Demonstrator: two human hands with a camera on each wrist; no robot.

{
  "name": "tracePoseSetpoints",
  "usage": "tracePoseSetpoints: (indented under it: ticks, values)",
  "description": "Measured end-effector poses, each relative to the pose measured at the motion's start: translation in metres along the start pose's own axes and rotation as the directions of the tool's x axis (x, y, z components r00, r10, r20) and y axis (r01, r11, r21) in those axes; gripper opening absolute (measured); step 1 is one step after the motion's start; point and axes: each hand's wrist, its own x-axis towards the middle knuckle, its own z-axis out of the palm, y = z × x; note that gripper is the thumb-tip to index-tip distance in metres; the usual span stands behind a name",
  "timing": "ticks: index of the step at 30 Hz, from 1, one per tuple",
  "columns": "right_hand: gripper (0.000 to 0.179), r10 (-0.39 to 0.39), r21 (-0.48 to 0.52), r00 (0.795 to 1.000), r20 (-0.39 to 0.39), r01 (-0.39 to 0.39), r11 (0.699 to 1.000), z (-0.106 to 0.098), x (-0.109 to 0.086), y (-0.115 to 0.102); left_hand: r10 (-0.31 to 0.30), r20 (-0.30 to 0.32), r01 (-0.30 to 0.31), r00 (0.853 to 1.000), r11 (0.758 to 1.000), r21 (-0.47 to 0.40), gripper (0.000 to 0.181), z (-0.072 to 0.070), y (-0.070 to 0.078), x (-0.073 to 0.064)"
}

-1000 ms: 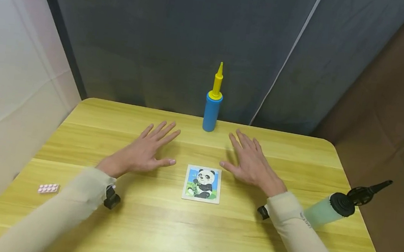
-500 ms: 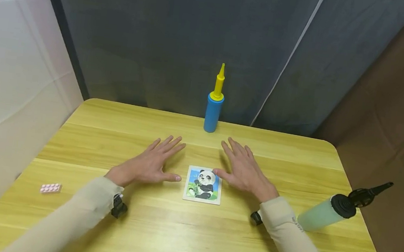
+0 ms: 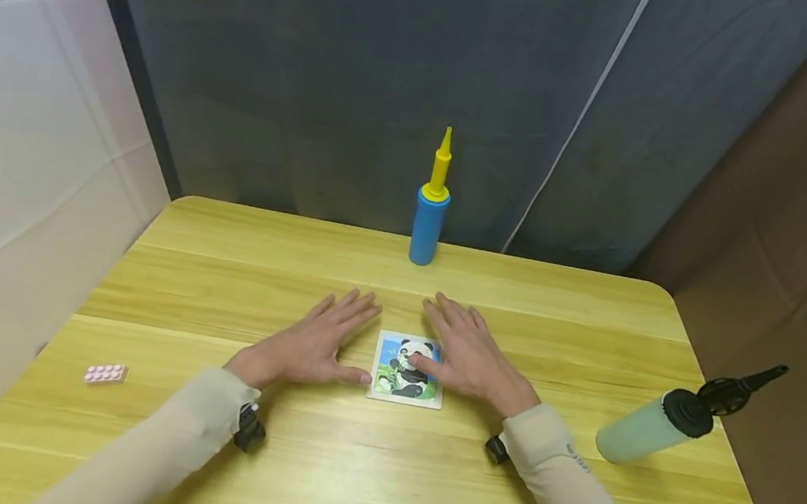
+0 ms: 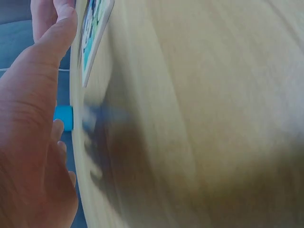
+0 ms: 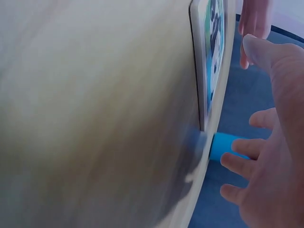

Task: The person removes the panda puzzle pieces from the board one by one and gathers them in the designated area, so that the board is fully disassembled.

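Panda picture [image 3: 398,382] is laid flat and face up near the middle of the table [image 3: 367,483], its pale border set roughly square to the person, probably so that it can be reached equally from both sides. With it taken as the clock's centre, the left hand [image 3: 318,349] is held between nine and ten, thumb tip just beside the border; the right hand [image 3: 472,360] is held between two and three, its thumb over the panda. On both hands the fingers are spread wide and nothing is held; from the wrist views, both appear to be raised clear of the table.

At twelve, near the far edge, the blue pump [image 3: 427,231] is stood upright with its yellow nozzle up, presumably on its broad end for steadiness. Toward four, well apart, the green bottle [image 3: 640,432] is placed with its black lid on; its contents cannot be told. At nine, beyond the left hand, the pink brick [image 3: 105,373] is set studs up, apparently out of the way. Whether loose pieces are contained within the border cannot be told.
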Motion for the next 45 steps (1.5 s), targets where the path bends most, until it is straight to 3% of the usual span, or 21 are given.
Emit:
tracePoseSetpoints:
  ticks: [6,15,21,29,45]
  values:
    - [0.094,-0.019,0.019,0.999,0.036,0.019,1.0,0.005,0.001,-0.009,0.014,0.015,-0.014,1.0,1.0,-0.006,0.107,0.005,0.003,-0.002]
    - [0.087,-0.075,0.0,0.995,0.073,0.075,0.997,0.008,-0.001,-0.023,-0.015,0.085,0.016,0.996,1.0,-0.012,0.109,0.014,0.007,-0.003]
    - [0.074,-0.086,0.012,0.99,0.111,0.085,0.996,0.003,0.0,-0.031,-0.011,0.076,0.013,0.997,1.0,-0.014,0.107,0.015,0.007,-0.002]
    - [0.063,-0.058,0.076,0.974,0.22,0.042,0.996,-0.004,0.007,-0.045,-0.018,0.04,0.02,0.999,0.999,-0.032,0.105,0.019,0.007,-0.005]
    - [0.059,0.001,0.109,0.964,0.266,-0.031,0.994,-0.011,0.012,-0.052,-0.018,0.03,0.02,0.999,0.998,-0.054,0.106,0.022,0.008,-0.001]
